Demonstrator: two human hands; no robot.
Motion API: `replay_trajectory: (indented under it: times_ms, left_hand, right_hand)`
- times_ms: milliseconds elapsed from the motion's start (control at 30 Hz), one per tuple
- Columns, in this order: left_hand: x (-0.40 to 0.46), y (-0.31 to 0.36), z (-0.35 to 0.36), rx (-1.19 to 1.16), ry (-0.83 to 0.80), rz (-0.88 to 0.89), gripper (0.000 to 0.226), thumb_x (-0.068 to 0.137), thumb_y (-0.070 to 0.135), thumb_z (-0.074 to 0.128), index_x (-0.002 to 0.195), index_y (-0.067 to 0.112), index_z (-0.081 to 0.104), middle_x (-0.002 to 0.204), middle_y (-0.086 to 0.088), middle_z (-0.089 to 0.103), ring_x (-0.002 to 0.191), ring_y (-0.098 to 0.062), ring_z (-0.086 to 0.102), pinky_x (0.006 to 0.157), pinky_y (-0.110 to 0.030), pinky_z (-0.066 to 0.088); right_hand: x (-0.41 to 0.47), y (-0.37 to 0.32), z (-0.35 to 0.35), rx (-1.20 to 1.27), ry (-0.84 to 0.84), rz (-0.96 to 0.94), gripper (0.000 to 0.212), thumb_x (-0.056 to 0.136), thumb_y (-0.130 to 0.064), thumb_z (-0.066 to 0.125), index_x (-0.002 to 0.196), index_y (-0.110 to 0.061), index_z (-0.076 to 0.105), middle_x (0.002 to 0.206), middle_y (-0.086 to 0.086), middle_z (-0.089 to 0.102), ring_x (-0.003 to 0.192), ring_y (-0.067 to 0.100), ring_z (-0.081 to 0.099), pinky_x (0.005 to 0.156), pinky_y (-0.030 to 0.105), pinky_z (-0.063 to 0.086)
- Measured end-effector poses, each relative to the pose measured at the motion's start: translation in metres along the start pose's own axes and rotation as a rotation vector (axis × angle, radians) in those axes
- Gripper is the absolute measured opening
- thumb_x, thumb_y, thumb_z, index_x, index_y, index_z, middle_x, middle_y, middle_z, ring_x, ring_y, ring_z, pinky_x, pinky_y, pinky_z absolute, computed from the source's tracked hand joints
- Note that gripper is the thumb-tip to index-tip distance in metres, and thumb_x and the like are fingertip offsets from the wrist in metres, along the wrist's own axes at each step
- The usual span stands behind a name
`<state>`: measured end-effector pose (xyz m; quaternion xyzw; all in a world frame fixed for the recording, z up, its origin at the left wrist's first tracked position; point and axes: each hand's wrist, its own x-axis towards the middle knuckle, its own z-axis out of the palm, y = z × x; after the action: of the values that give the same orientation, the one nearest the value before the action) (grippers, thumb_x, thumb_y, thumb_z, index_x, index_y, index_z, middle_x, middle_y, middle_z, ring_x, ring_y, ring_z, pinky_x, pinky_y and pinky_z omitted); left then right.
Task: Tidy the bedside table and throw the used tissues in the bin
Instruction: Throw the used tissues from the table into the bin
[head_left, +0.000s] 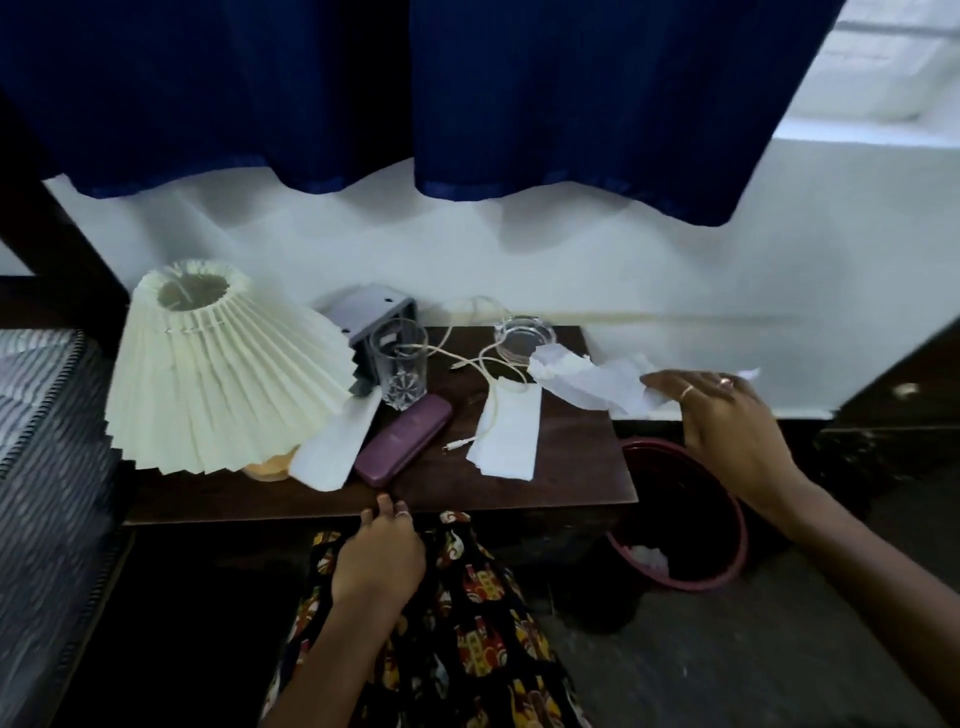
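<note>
The dark wooden bedside table (571, 467) carries two flat white tissues: one (508, 434) right of centre under a white cable (485, 364), another (336, 444) beside the lamp. My right hand (727, 421) hovers past the table's right edge, fingers closed on a crumpled white tissue (587, 379) that trails back over the table's corner. Below that hand stands a dark red bin (727, 566) with white tissue inside. My left hand (379, 551) rests with its fingertips on the table's front edge, holding nothing.
A pleated cream lamp (218, 369) leans at the table's left. A drinking glass (400, 364), a purple case (402, 439), a glass ashtray (522, 338) and a grey box (371, 317) also sit on the table. A bed (47, 431) lies left; blue curtains (467, 93) hang above.
</note>
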<state>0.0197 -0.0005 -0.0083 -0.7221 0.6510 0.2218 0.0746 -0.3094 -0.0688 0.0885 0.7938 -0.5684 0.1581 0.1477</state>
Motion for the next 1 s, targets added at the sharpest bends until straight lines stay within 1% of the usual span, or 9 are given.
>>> replay_trajectory:
  times_ms: [133,200,267,367,433,500,633,800,1000]
  left_hand:
    - [0.001,-0.002,-0.001,0.040,0.010,0.003,0.051,0.098,0.028,0.032,0.146,0.011,0.028,0.156,-0.008,0.020,0.138,-0.029,0.031,0.100,-0.042,0.042]
    - [0.001,-0.002,0.000,0.050,0.015,0.003,0.050,0.098,0.029,0.034,0.145,0.012,0.031,0.154,-0.009,0.026,0.134,-0.029,0.037,0.098,-0.043,0.044]
    - [0.002,-0.001,0.000,0.047,0.012,-0.007,0.049,0.098,0.029,0.035,0.144,0.011,0.033,0.151,-0.010,0.030,0.130,-0.030,0.042,0.096,-0.042,0.044]
    - [0.003,0.002,0.000,0.054,0.020,-0.018,0.049,0.098,0.030,0.035,0.144,0.012,0.033,0.150,-0.010,0.030,0.129,-0.030,0.042,0.097,-0.042,0.043]
    - [0.002,0.004,-0.002,0.042,0.028,-0.034,0.049,0.098,0.030,0.036,0.144,0.012,0.034,0.151,-0.010,0.030,0.129,-0.031,0.042,0.097,-0.042,0.042]
    - [0.001,0.007,-0.003,0.029,0.036,-0.045,0.048,0.098,0.030,0.036,0.143,0.012,0.036,0.150,-0.011,0.032,0.128,-0.030,0.044,0.096,-0.042,0.043]
    - [0.001,0.008,-0.002,0.007,0.038,-0.052,0.048,0.097,0.029,0.036,0.141,0.011,0.037,0.149,-0.012,0.033,0.127,-0.030,0.045,0.095,-0.041,0.045]
    - [-0.004,0.007,-0.007,-0.007,0.046,-0.043,0.048,0.097,0.029,0.036,0.141,0.012,0.037,0.148,-0.010,0.033,0.124,-0.029,0.046,0.093,-0.042,0.046]
    - [-0.013,-0.010,-0.009,0.017,0.013,0.006,0.053,0.097,0.026,0.035,0.149,0.020,0.023,0.159,0.001,0.015,0.142,-0.020,0.024,0.106,-0.043,0.036]
  right_hand:
    - [-0.058,0.034,0.016,0.007,-0.018,0.154,0.046,0.076,0.001,0.046,0.115,-0.014,0.063,0.112,0.007,0.071,0.098,0.030,0.067,0.080,0.042,0.051]
    - [-0.083,0.045,0.025,0.026,-0.023,0.244,0.040,0.076,0.005,0.060,0.112,-0.011,0.065,0.108,0.007,0.072,0.094,0.030,0.069,0.074,0.041,0.053]
    - [-0.101,0.049,0.037,0.056,-0.040,0.314,0.042,0.069,0.010,0.068,0.108,-0.006,0.067,0.105,0.010,0.073,0.089,0.032,0.070,0.072,0.041,0.055]
    - [-0.119,0.054,0.059,0.094,-0.106,0.393,0.049,0.064,0.016,0.064,0.109,-0.002,0.067,0.104,0.015,0.073,0.087,0.036,0.070,0.070,0.045,0.058]
    - [-0.126,0.054,0.073,0.130,-0.187,0.446,0.049,0.071,0.014,0.060,0.117,-0.001,0.062,0.109,0.018,0.070,0.092,0.037,0.069,0.073,0.046,0.057]
    - [-0.136,0.053,0.087,0.181,-0.262,0.468,0.045,0.082,0.004,0.059,0.126,-0.001,0.056,0.118,0.018,0.066,0.102,0.036,0.065,0.083,0.045,0.055]
    - [-0.148,0.042,0.102,0.304,-0.352,0.471,0.045,0.089,-0.013,0.059,0.133,-0.007,0.050,0.128,0.014,0.061,0.116,0.032,0.058,0.094,0.040,0.049]
    - [-0.110,0.022,0.097,0.328,-0.276,0.363,0.041,0.087,-0.007,0.060,0.127,-0.002,0.054,0.123,0.017,0.063,0.114,0.032,0.059,0.096,0.036,0.046]
    - [-0.039,-0.040,0.076,0.366,-0.145,0.063,0.034,0.088,-0.005,0.058,0.122,-0.003,0.059,0.123,0.016,0.063,0.112,0.032,0.061,0.095,0.043,0.049]
